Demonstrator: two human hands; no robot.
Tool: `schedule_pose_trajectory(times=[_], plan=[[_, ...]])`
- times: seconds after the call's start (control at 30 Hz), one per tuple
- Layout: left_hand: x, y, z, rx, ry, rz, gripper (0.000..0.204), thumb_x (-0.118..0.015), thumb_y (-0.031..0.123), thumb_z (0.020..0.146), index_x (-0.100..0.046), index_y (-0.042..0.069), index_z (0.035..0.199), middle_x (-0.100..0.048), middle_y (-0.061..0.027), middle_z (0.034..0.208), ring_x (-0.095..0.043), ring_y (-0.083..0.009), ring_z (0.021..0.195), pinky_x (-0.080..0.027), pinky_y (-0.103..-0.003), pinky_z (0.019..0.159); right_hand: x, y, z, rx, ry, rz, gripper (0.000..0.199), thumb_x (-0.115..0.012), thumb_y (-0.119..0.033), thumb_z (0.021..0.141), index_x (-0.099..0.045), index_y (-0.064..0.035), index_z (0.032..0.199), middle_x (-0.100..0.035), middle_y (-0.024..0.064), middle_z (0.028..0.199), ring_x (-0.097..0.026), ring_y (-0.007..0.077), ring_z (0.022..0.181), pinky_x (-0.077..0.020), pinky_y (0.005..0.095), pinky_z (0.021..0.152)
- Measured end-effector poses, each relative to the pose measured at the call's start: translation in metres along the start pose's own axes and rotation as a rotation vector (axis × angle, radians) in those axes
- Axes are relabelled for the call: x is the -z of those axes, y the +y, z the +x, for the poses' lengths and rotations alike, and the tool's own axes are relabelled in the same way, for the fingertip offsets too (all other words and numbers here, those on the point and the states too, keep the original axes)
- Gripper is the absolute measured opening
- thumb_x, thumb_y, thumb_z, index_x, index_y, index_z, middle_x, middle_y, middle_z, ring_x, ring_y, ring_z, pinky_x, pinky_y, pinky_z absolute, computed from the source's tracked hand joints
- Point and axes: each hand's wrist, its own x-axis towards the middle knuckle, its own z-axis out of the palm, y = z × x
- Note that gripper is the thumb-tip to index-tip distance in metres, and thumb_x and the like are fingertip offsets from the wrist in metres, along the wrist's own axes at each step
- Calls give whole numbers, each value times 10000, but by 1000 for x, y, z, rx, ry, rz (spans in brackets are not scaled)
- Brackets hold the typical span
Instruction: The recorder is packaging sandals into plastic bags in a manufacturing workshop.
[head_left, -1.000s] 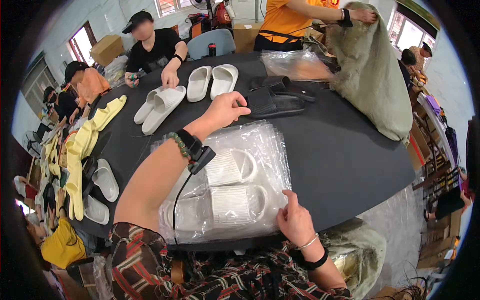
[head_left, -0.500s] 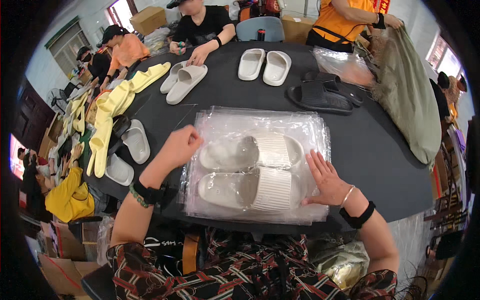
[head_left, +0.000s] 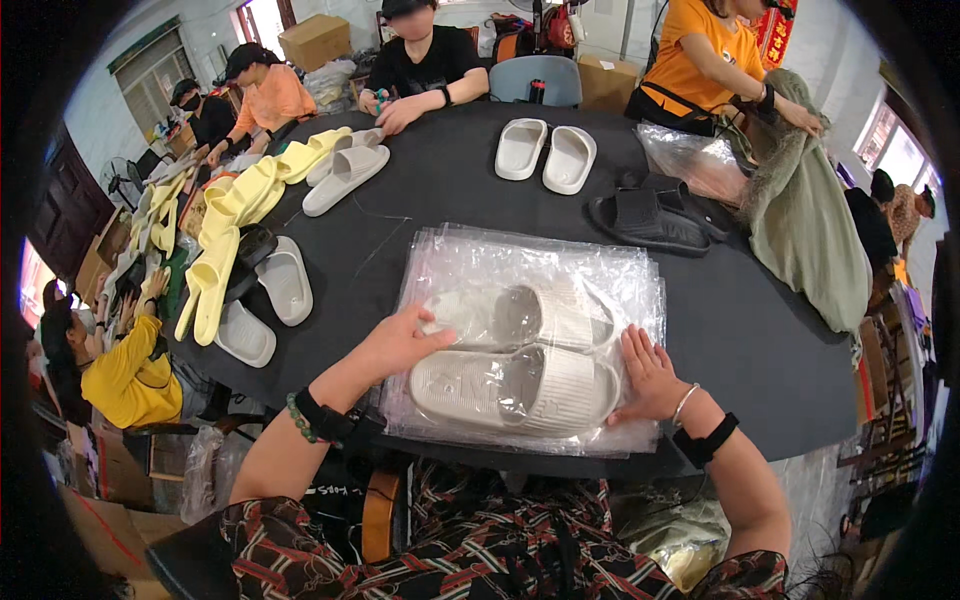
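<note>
A pair of off-white ridged slide slippers lies inside a clear plastic bag, soles down and side by side, toe ends to the right. Under it is a stack of clear plastic bags on the black table. At the heel end, my left hand rests against the bagged slippers, its thumb and fingers apart. My right hand lies with fingers stretched out along the toe end, touching the plastic.
White slides and black slides stand farther back. Yellow slippers and grey-white slides lie at left. Across the table, one co-worker's hand is near beige slides; another person handles a green sack.
My left hand has left the bag's far left corner and come down to the slippers' heels. My right hand stays at the toe end. The view has shifted slightly.
</note>
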Motion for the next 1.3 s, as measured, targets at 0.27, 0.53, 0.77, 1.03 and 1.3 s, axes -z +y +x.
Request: schedule_pose_trajectory(times=[0.27,0.53,0.77,1.03,1.3], plan=[[-18,-2,9,-329,32,122,454,-743,363,863,-656,27,1155,-656,-81,897,-609,-162,790,-504,-312,737,-3,3,1,-1,6,-19,1486,-788,-740,592,51,28,1549,50,282,1617,89,395,1511,-24,498,1217],[-23,11,14,-40,36,-10,632,-727,359,889,-490,22,1368,-675,-127,1001,-640,-171,866,-505,-306,735,-3,4,3,39,7,4,1502,-767,-776,580,49,29,1550,46,271,1622,92,391,1511,-26,504,1215],[-33,32,29,58,-103,-684,581,-702,246,913,-464,-9,1377,-675,-142,1010,-653,-172,839,-497,-292,683,-9,8,2,32,36,9,1514,-755,-801,564,37,31,1551,38,271,1622,85,395,1511,-27,515,1212],[26,62,11,123,-113,-920,267,-569,242,985,-608,32,1145,-715,-125,919,-695,-199,732,-496,-255,616,-11,7,4,17,59,33,1493,-756,-791,572,12,31,1552,17,270,1624,67,400,1513,-33,515,1211],[30,7,4,183,70,-1188,277,-526,242,993,-604,1,1106,-700,-209,1011,-704,-285,890,-537,-273,653,-9,5,4,24,67,37,1507,-755,-803,557,7,33,1553,15,272,1623,69,399,1513,-27,505,1213]])
